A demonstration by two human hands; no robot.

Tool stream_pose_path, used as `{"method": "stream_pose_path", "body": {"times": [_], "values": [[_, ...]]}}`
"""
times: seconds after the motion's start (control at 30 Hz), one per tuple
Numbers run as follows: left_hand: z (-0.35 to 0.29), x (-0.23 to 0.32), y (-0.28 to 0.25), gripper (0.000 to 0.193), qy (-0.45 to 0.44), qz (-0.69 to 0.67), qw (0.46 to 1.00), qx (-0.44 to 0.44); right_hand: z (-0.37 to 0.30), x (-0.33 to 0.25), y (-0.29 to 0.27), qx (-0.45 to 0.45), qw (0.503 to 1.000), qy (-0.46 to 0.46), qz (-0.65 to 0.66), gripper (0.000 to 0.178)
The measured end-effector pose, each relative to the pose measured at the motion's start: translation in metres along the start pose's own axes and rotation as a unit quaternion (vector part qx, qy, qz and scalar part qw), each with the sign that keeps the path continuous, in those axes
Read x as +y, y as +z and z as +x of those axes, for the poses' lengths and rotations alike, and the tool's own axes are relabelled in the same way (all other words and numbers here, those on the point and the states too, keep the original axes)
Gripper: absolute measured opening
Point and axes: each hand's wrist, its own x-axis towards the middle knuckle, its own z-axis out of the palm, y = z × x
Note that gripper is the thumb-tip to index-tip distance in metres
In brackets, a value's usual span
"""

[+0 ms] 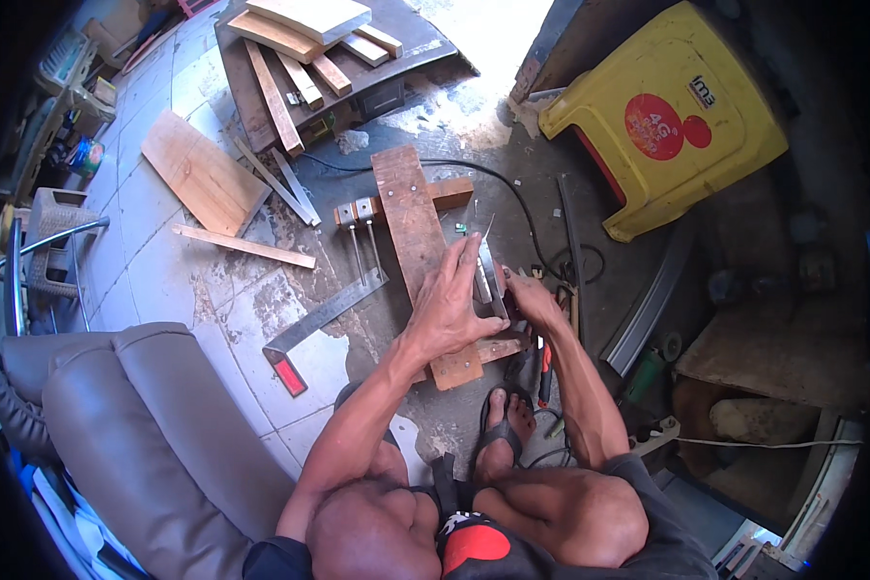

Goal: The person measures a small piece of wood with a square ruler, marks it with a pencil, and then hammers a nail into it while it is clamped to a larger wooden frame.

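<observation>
As seen from the head view: wooden cross-frame [418,232] lies flat on the floor [261,300], centre. Left hand [451,302] pressed on its long plank, fingers spread flat. Right hand [532,300], at 3 o'clock of the left, fingers closed on a thin metal strip [486,275] set against the plank's edge. Frame looks already joined; the strip appears not yet fixed. Steel square [324,314] at 9 o'clock; yellow stool [672,116] at 1 o'clock.

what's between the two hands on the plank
A thin metal strip stands between the left hand and right hand, over the plank, in the head view.
</observation>
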Motion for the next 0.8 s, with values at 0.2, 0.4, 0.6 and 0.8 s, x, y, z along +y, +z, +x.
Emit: {"method": "stream_pose_path", "body": {"times": [0.2, 0.4, 0.6, 0.8], "values": [[0.0, -0.004, 0.001, 0.129, 0.001, 0.001, 1.0, -0.016, -0.022, 0.031, 0.012, -0.017, 0.986, -0.067, 0.154, 0.051], [-0.004, -0.009, -0.002, 0.132, 0.004, -0.012, 1.0, -0.005, -0.04, -0.004, 0.014, -0.022, 0.993, -0.021, 0.116, 0.046], [-0.006, -0.02, 0.007, 0.131, 0.036, -0.023, 0.999, 0.03, -0.065, 0.032, -0.003, 0.296, 0.931, -0.092, -0.195, 0.047], [-0.008, -0.019, 0.003, 0.13, 0.022, -0.042, 0.999, 0.004, -0.077, 0.114, -0.021, 0.257, 0.951, 0.034, -0.166, 0.062]]}}
